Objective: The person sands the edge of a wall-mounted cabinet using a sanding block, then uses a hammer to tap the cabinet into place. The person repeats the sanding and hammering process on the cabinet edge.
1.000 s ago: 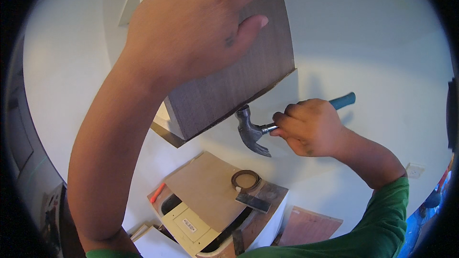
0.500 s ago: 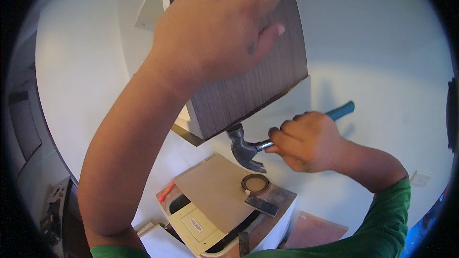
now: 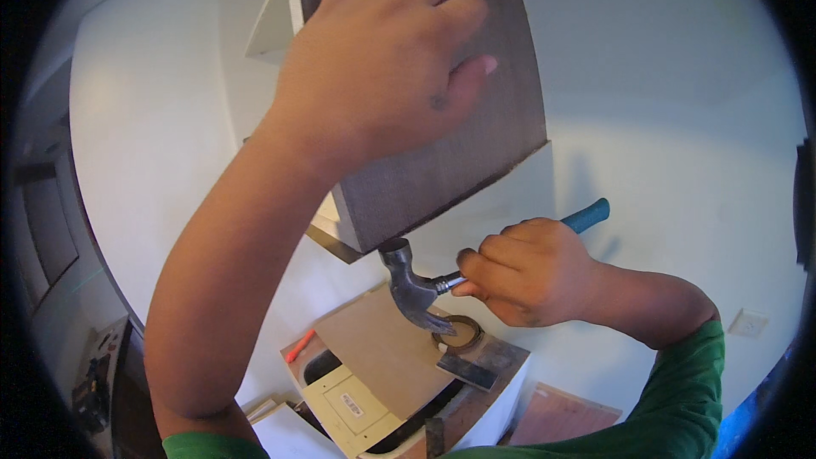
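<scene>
My left hand [image 3: 382,59] rests on the dark wood-grain panel [image 3: 450,157] of a wall-hung cabinet, its fingers apart and slightly bent, thumb stretched out. The fingertips are partly hidden at the top. In my right hand [image 3: 535,276] is a claw hammer [image 3: 412,289], gripped partway along its handle. The blue-green handle end [image 3: 589,215] sticks out behind my fist. Its striking face points up, close below the panel's lower edge near the front corner; I cannot tell whether they touch. The claw hangs downward.
Below stands a worktop with a brown board [image 3: 387,340], a roll of edge band [image 3: 459,333], a dark strip [image 3: 467,369], a cream plate [image 3: 353,404] and an orange-red marker [image 3: 300,346]. A wall socket [image 3: 749,323] is at right, a pinkish board [image 3: 565,415] below it.
My right hand and the hammer have moved down and a little left, the head now nearer the cabinet's front corner. My left hand stays on the panel.
</scene>
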`<state>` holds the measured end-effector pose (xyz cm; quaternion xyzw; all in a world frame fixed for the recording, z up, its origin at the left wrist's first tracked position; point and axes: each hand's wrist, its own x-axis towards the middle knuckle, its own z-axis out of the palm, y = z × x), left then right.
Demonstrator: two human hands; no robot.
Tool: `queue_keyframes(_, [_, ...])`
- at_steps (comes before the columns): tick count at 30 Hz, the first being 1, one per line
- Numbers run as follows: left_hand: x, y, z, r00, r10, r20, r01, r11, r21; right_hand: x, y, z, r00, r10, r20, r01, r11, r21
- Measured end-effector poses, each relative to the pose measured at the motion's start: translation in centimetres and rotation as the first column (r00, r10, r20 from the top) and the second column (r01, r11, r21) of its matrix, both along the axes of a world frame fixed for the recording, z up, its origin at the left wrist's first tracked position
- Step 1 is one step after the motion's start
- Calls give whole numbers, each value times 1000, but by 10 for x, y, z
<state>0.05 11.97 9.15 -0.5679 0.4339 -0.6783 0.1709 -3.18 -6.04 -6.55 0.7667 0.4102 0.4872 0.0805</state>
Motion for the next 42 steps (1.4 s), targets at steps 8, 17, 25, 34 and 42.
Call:
queue_keyframes(8, [4,-4,1,992,-111,57,111,994,-4,9,-36,-66,954,176,-242,-129,971,199])
queue_keyframes(17, [-3,-4,1,993,51,-107,-46,998,50,16,-44,-128,440,852,-284,198,216,956])
queue_keyframes(25, [-10,-7,-5,979,181,-98,-156,963,218,53,-1,-136,59,867,496,79,-499,863])
queue_keyframes(34, [-32,-34,-59,842,434,-322,-359,894,268,76,78,-113,-215,637,740,224,-705,673])
queue_keyframes(42, [4,-43,-68,842,526,-118,-470,824,315,103,97,-101,-140,636,759,-16,-768,640])
